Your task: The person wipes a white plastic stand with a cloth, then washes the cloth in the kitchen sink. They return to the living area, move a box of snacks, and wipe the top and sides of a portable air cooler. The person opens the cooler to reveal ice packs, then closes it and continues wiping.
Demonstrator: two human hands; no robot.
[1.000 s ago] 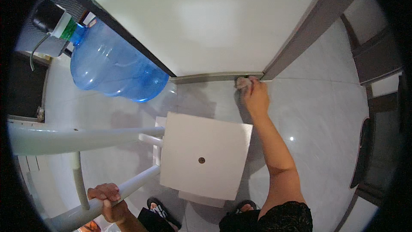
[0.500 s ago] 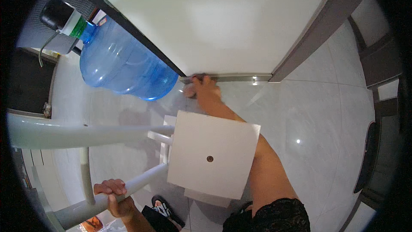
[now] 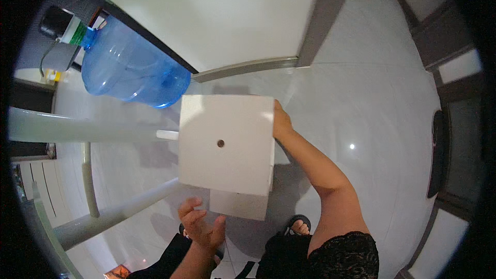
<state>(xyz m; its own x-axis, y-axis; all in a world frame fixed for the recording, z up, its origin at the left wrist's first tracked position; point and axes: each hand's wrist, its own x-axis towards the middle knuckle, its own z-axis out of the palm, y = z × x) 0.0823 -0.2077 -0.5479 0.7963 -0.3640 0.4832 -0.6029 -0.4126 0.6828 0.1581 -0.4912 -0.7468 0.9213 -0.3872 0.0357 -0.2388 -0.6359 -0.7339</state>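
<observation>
A white square stool-like piece (image 3: 227, 142) with a small round hole in its top stands in the middle, a lower white step or ledge showing under its near edge. My left hand (image 3: 202, 227) is raised near its near-left corner, fingers apart and slightly curled, holding nothing. Along the far right edge of the top is my right hand (image 3: 280, 119). The white top hides its fingers, so I cannot tell whether it grips anything. Two thick white tubes (image 3: 119, 212) run to the left, clear of both hands.
A large blue water bottle (image 3: 137, 64) with a black-topped pump stands at the far left, against a white panel (image 3: 232, 15) with a dark frame. Grey floor tiles (image 3: 356, 103) lie to the right, bordered by dark furniture (image 3: 462, 139). My feet in sandals are near the bottom.
My left hand has let go of the white tube and moved right, opening. My right hand has drawn back from the panel's base to the white top's right edge. The view has shifted.
</observation>
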